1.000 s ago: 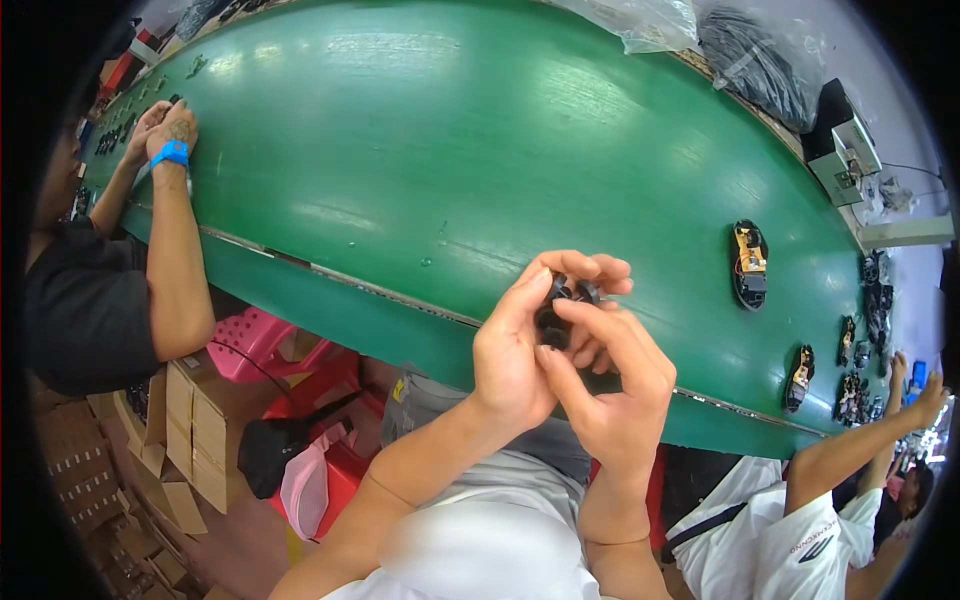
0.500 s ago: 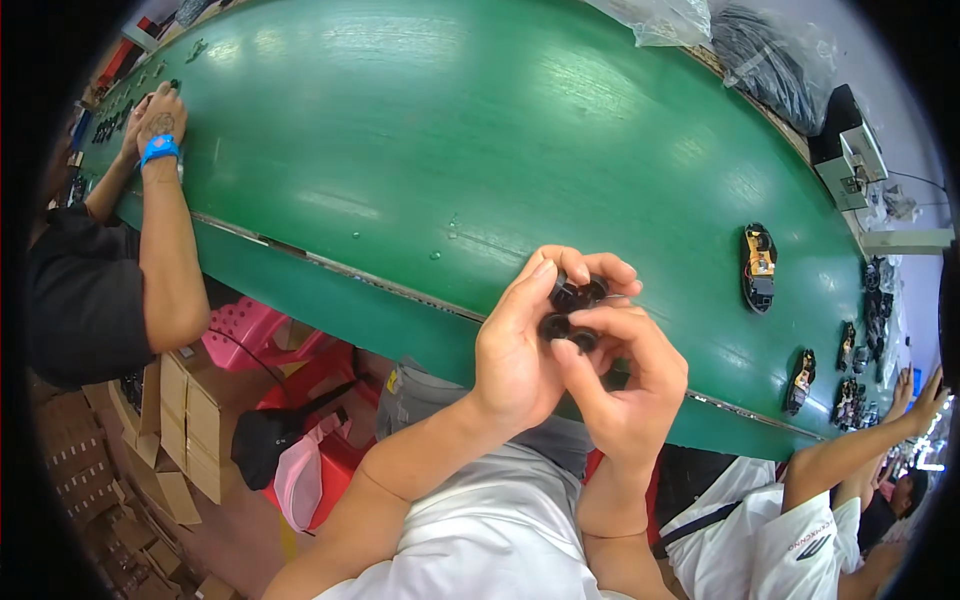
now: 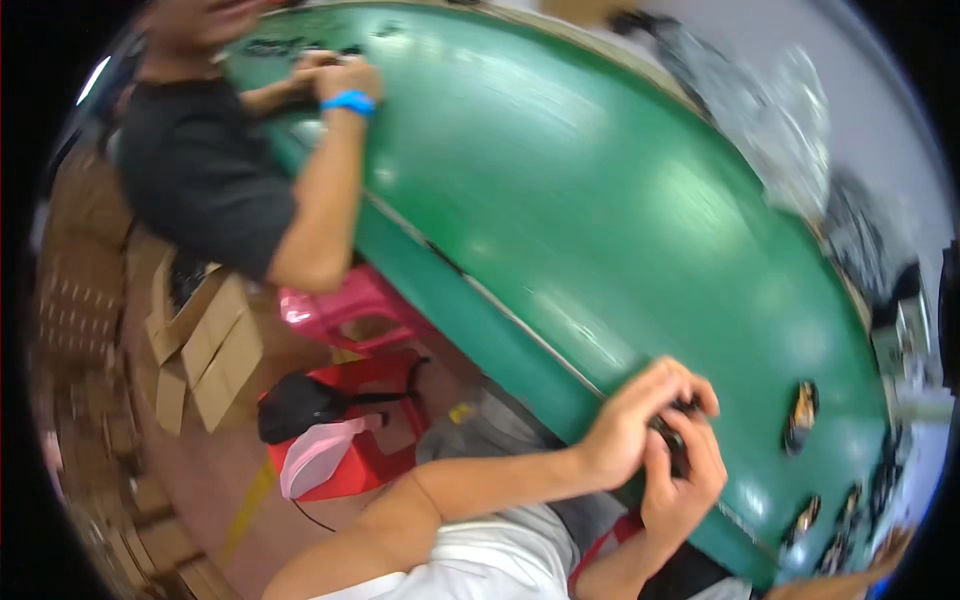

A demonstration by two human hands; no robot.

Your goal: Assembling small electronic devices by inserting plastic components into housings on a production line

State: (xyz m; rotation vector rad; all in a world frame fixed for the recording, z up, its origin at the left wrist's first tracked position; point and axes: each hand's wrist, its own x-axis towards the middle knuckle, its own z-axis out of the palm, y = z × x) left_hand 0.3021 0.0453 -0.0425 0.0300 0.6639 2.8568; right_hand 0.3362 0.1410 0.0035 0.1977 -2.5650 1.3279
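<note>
My left hand (image 3: 632, 420) and my right hand (image 3: 688, 490) are close together over the near edge of the green table (image 3: 560, 170). Both have their fingers curled round small, dark rounded parts (image 3: 670, 440). These are mostly covered by the fingers and blurred, so their exact kind does not show. To the right of my hands, an opened black device (image 3: 801, 418) with a yellow-orange inside lies on the table. A second, similar device (image 3: 803, 520) lies nearer, to the right.
At the left, a co-worker with a blue wristband (image 3: 349, 102) handles small parts at the table. A red stool (image 3: 385, 445) bearing a black and pink cap, a pink stool (image 3: 350, 310) and open cartons (image 3: 225, 350) stand below. Plastic bags (image 3: 780, 130) line the far edge.
The view has swung to the left, so the table and my hands appear farther right and lower. My hands still hold the dark parts, with the fingers drawn closer round them.
</note>
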